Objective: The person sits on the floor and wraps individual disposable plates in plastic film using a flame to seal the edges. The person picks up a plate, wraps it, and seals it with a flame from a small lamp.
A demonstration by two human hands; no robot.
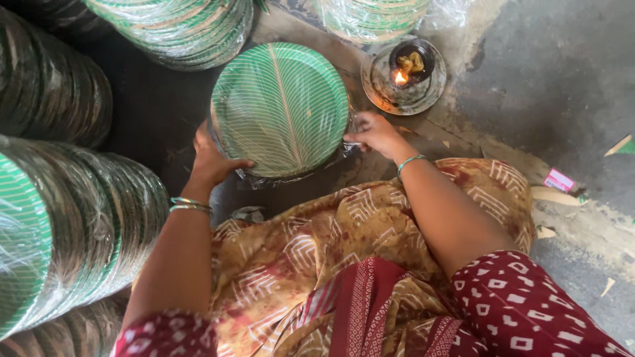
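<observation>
Both hands grip the wrapped green plate stack: left hand curled on its lower-left edge, right hand pinching plastic wrap on its right side.

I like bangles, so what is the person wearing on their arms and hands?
The left hand has two thin green-and-silver bangles at the wrist. The right hand has one thin green bangle. Both forearms are bare. Short dark red sleeves with small white square patterns cover the upper arms.

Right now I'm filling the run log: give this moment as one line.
left hand: grips edge of plastic-wrapped stack of green leaf-patterned plates | right hand: pinches wrap at opposite edge | small lit oil lamp on metal dish: beside, apart
</observation>
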